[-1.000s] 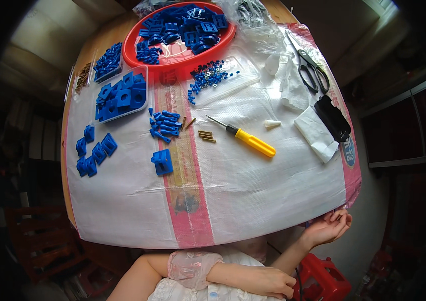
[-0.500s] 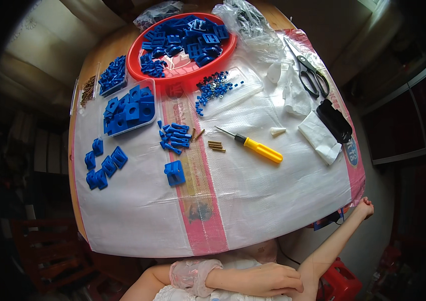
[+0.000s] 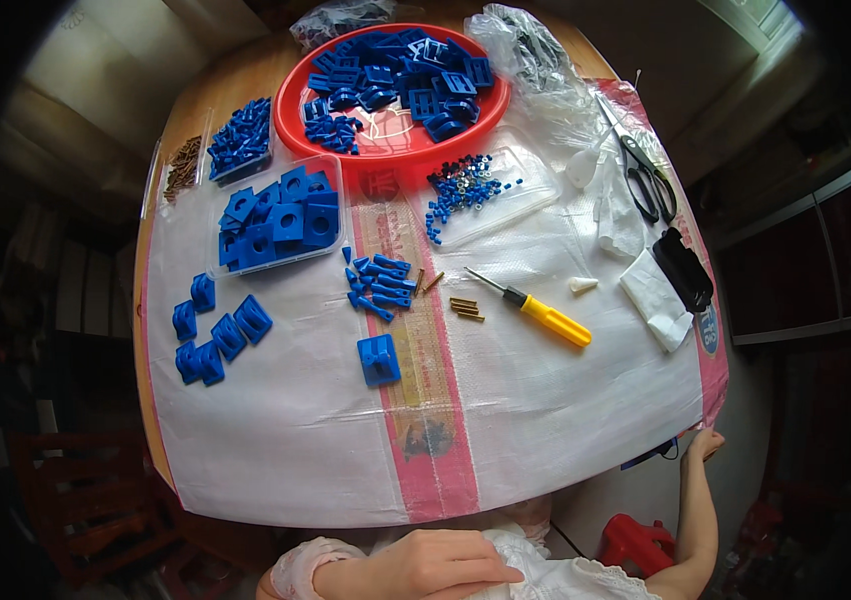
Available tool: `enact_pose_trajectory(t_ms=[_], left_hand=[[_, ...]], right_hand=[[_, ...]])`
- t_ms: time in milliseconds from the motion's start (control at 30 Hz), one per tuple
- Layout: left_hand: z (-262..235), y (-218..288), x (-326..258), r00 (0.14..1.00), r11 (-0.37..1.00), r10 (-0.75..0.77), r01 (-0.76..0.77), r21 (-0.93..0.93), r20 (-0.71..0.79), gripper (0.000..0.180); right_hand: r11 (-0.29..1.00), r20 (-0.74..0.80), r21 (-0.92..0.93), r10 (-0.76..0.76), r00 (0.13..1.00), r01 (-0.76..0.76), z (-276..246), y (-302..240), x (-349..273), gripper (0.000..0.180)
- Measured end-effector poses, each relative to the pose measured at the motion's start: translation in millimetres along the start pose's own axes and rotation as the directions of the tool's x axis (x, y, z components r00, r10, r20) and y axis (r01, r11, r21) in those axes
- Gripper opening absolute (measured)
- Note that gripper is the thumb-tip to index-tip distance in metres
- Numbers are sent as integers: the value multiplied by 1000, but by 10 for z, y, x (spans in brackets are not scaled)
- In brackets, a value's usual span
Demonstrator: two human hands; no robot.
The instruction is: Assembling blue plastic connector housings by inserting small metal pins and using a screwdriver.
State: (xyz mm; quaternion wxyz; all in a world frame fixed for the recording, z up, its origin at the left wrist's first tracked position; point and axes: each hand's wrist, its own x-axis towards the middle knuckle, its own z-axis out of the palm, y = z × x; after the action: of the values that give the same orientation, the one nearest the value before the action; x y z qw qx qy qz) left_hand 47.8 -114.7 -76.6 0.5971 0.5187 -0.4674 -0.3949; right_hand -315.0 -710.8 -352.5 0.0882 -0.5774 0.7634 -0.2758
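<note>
The left hand (image 3: 440, 565) lies loosely extended on the white garment (image 3: 560, 577), with nothing visible in it, while the right hand (image 3: 707, 443) is beside the near right corner of the table (image 3: 207, 92), fingers curled, and I cannot tell whether it holds anything. The lone blue bracket (image 3: 378, 360), well apart from both, sits inward from the near edge's middle and should be light, stiff, slightly slick plastic, best pinched by its raised part. The screwdriver (image 3: 557, 323), nearer the right edge, looks rigid and sturdy; its thick yellow handle suits a full grip.
</note>
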Motion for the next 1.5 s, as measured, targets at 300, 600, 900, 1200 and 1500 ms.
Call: enact_pose_trajectory(t_ms=[300, 600, 900, 1200, 1500], left_hand=[[-115, 57, -80, 996, 999, -36, 34, 26, 83, 31], [-58, -29, -54, 997, 999, -42, 40, 29, 70, 32], [-28, -17, -46, 998, 998, -58, 59, -24, 32, 30], [11, -42, -41, 991, 990, -132, 132, -54, 7, 27], [183, -273, 34, 990, 985, -119, 127, -119, 78, 24]], right_hand=[[649, 661, 13, 565, 493, -761, 147, -83, -1238, 77], [660, 793, -116, 511, 331, -742, 181, -203, -1154, 81], [638, 736, -75, 554, 389, -767, 52, -424, -1309, 76], [657, 785, -60, 496, 371, -751, -20, -445, -1280, 70], [655, 793, -13, 467, 391, -756, -101, -482, -1342, 53]])
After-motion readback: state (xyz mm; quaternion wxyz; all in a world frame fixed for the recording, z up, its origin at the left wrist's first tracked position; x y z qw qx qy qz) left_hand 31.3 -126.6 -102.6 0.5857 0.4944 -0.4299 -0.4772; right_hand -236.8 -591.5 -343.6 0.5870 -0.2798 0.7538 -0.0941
